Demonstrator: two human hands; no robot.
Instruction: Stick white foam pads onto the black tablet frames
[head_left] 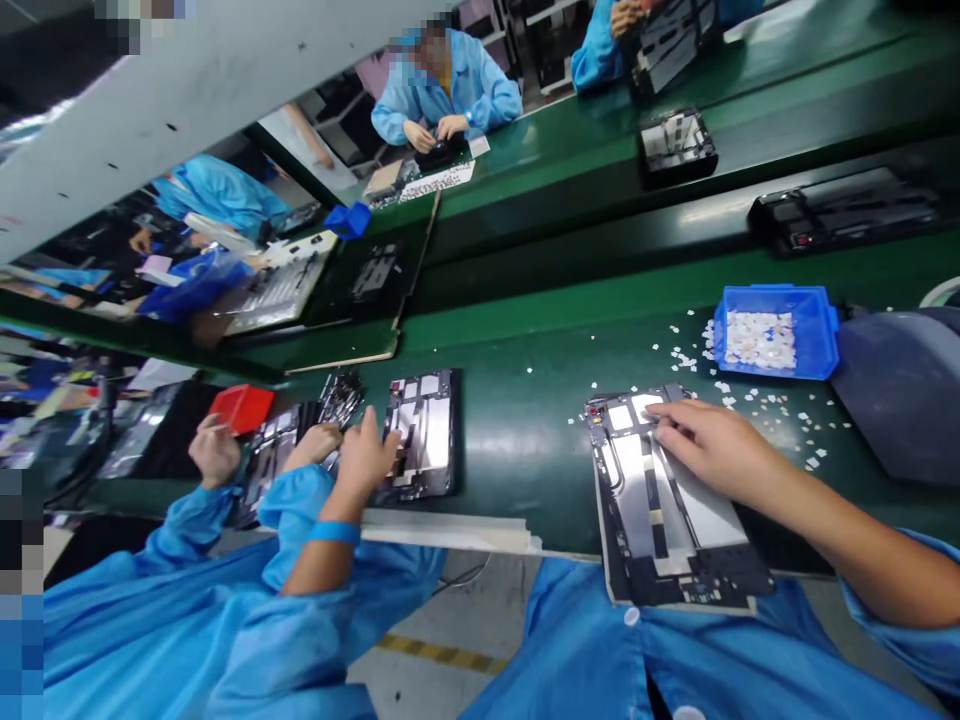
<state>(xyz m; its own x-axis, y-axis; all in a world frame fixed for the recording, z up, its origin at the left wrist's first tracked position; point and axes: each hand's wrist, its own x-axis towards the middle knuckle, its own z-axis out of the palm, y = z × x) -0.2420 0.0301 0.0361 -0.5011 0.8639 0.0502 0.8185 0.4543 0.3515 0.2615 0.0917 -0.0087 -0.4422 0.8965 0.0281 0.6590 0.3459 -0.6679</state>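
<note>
Sitting toward the left of the green table point(510, 440), a red bin point(244, 408) stands beside a co-worker's hand point(215, 450). Right of it lies a tangle of small dark parts point(341, 398), then a first opened device point(435, 435), flat. Farther right is the second opened device point(634, 485) — the piece being worked — its lower end projecting past the near edge. A blue bin point(817, 340) of white pieces point(761, 340) stands beyond, with loose ones scattered around.

Sound handling, in this inspector's judgement, calls for light, level fingertip pressure at the white square point(645, 404), steadying of the overhanging end, and keeping stray pieces off the exposed internals.

The left hand point(360, 455) reaches well out, wrist raised, at the first device's left edge; fingers are partly spread, thumb toward the device. Whether it grips anything cannot be told. The right hand point(697, 430) comes in from the right, forearm slanting across the table, palm low over the second device. Its thumb and forefinger are narrowly set, forefinger at the square — a piece held between them cannot be confirmed.
</note>
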